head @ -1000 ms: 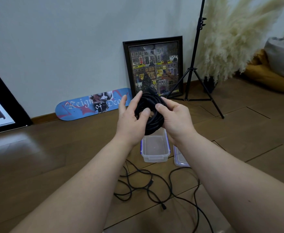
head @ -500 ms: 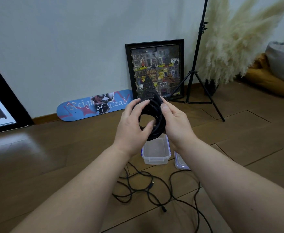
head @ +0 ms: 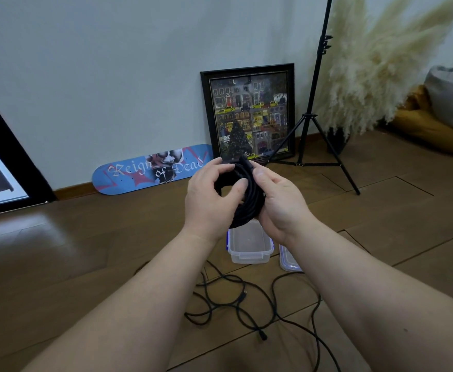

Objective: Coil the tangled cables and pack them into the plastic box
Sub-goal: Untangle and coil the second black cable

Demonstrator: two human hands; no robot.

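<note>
- The person holds a coiled black cable [head: 248,196] up in front of the chest with both hands, above the wooden floor [head: 86,264].
- The left hand [head: 209,200] grips the left side of the coil, its fingers curled over the top and its thumb pressed through the middle of the loop.
- The right hand [head: 281,202] grips the right side of the coil, its thumb lying on top near the cable's plug end, which sticks up at the far edge of the bundle.
- The 2 hands sit close together, both clamped on the same coil.
- A clear plastic box [head: 249,247] with blue trim stands open on the floor just below the hands; nothing can be seen inside it.
- Its lid [head: 287,260] lies on the floor just right of the box, partly hidden by the right forearm.
- A tangle of loose black cables [head: 230,304] sprawls on the floor nearer the person than the box, with 1 plug end [head: 262,336] lying at the near side.
- Against the far wall lean a blue skateboard deck [head: 150,170] on the left and a framed picture [head: 249,116] of a town scene beside it.
- A black tripod stand [head: 314,116] rises right of the picture, next to a bunch of pale pampas grass [head: 375,71].
- Cushions [head: 440,114] sit in the far right corner.
- A dark-framed panel [head: 2,167] leans at the left edge.
</note>
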